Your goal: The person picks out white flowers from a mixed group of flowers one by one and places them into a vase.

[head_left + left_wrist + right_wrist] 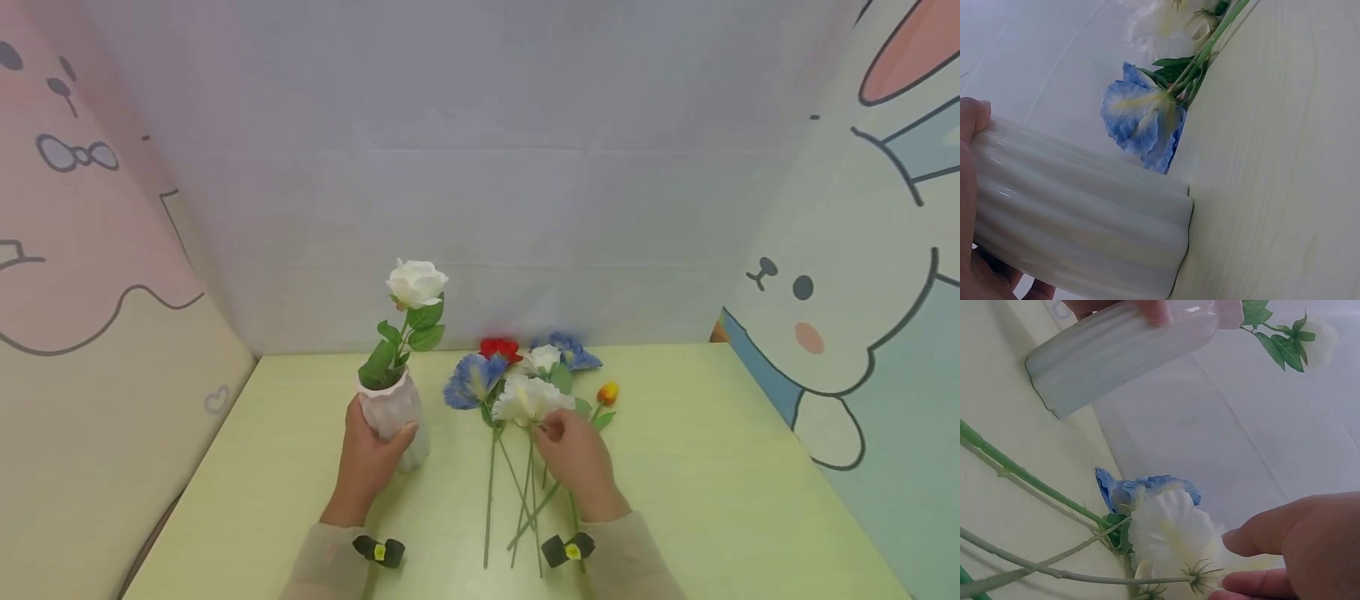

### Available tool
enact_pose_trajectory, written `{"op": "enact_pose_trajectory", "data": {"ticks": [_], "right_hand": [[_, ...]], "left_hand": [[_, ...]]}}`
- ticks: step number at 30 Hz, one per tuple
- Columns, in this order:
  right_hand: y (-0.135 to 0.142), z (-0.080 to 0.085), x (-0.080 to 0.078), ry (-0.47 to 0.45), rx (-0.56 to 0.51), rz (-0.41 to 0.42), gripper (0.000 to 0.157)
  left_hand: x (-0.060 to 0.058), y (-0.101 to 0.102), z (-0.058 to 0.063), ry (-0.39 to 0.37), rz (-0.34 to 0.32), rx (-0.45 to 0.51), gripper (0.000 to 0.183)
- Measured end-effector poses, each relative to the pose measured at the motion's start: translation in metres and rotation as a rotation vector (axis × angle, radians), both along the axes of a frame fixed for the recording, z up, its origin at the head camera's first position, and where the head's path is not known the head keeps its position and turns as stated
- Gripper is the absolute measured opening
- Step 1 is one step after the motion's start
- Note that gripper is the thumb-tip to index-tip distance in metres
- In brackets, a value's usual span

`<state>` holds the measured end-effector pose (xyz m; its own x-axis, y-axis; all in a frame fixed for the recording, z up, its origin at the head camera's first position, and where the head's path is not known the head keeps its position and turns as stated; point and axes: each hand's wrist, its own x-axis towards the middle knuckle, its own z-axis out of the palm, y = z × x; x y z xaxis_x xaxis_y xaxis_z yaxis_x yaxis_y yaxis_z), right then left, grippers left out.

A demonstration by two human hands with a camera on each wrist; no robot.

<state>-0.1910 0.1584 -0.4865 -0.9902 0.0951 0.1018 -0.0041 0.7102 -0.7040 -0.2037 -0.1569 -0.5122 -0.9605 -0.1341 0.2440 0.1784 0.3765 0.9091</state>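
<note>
My left hand (373, 454) grips a white ribbed vase (393, 408), its fingers and thumb curled around the side. The vase stands on the table, tilted slightly. In it is a white rose (417, 284) with green leaves. My right hand (576, 454) is at the base of a large white flower (531, 398) lying on the table. In the right wrist view, a gap separates the thumb (1260, 531) from the forefinger, close beside the flower's green sepals (1200, 575). Whether the fingertips touch the flower is unclear.
Beside the white flower lie a blue flower (472, 382), a red flower (500, 349), a smaller white flower (543, 358), another blue flower (573, 352) and an orange-yellow tulip (607, 393). Their stems cross toward the table's front. A pale curtain (480, 208) hangs behind the table (712, 467).
</note>
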Motion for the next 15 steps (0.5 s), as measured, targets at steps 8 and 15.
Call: {"op": "enact_pose_trajectory", "data": {"ticks": [8, 15], "right_hand": [[-0.005, -0.012, -0.003, -0.102, 0.047, 0.044, 0.026], [-0.005, -0.029, -0.008, -0.118, 0.061, 0.06, 0.025]], "left_hand": [[0.001, -0.002, -0.001, 0.016, 0.005, -0.007, 0.092], [0.001, -0.001, -0.001, 0.006, 0.0, 0.0, 0.091]]}}
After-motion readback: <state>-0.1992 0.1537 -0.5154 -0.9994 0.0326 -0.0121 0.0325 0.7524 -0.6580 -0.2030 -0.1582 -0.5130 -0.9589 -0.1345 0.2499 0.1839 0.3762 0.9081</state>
